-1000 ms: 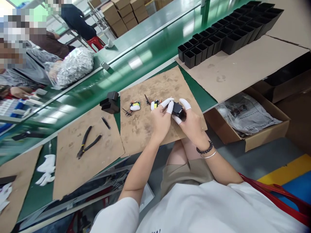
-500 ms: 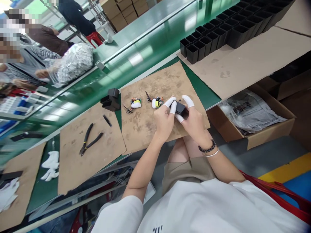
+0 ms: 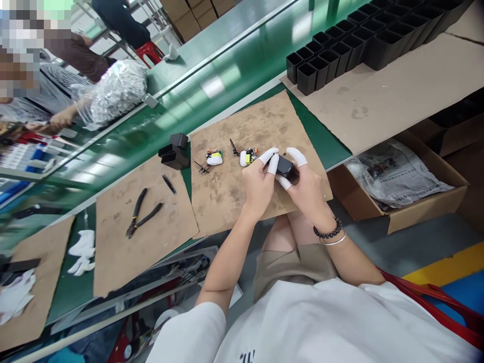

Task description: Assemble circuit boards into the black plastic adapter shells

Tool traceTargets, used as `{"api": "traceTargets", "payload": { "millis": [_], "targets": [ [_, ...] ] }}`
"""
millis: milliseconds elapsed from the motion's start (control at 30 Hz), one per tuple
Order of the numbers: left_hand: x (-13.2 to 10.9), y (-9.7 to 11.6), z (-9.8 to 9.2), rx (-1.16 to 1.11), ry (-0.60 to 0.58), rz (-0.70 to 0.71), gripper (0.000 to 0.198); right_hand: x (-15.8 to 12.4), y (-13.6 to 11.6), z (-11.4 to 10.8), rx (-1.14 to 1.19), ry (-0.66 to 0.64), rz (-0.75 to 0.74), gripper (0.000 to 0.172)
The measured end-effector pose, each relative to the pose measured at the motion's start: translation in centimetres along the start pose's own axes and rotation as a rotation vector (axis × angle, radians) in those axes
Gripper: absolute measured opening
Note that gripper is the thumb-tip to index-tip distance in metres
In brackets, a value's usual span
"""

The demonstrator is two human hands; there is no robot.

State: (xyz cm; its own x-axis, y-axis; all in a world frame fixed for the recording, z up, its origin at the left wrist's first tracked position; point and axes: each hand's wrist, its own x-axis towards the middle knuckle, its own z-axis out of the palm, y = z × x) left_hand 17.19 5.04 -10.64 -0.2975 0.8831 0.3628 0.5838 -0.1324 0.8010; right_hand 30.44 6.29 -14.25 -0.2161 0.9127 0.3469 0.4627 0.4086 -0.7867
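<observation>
Between my two hands is a small black plastic case (image 3: 284, 166), held just above the cardboard mat (image 3: 227, 201). My left hand (image 3: 260, 179), with white finger cots, pinches its left end. From the right, my right hand (image 3: 305, 181) grips the case, its cot-covered thumb underneath and its index finger raised over the far side. Just left of my left hand lies a small circuit assembly (image 3: 247, 156) with a white part, a yellow piece and dark wires. A similar circuit assembly (image 3: 214, 158) rests farther left on the mat.
Several black cases (image 3: 306, 78) stand in rows at the upper right. Loose black cases (image 3: 176, 151) sit left of the mat. Pliers (image 3: 138, 214) and a black pen-like tool (image 3: 169, 184) lie on the left cardboard. An open box (image 3: 423, 201) with newspaper is below right. A co-worker's hand (image 3: 63, 118) is far left.
The whole view has shifted slightly, moving the bench items a little to the right. Both hands keep nearly the same hold on the black case. The co-worker's arm at the far left has moved.
</observation>
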Motion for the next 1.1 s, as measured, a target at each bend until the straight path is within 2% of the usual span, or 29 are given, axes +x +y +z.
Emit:
{"api": "traceTargets", "payload": {
  "millis": [533,733,833,1100],
  "targets": [
    [-0.37,0.14,-0.12,0.021,0.004,0.007,0.03,-0.06,0.07,0.05,-0.006,0.0,0.002,0.064],
    [0.0,0.19,0.02,-0.067,0.044,-0.056,0.027,-0.08,0.04,0.01,-0.011,-0.001,-0.002,0.062],
    [-0.08,0.31,0.12,-0.08,0.021,-0.075,0.028,-0.06,0.11,0.07,-0.003,0.005,-0.003,0.062],
    [-0.41,0.42,-0.39,0.149,-0.005,0.035,0.032,0.01,-0.08,-0.11,-0.021,-0.01,0.0,0.063]
  ]
}}
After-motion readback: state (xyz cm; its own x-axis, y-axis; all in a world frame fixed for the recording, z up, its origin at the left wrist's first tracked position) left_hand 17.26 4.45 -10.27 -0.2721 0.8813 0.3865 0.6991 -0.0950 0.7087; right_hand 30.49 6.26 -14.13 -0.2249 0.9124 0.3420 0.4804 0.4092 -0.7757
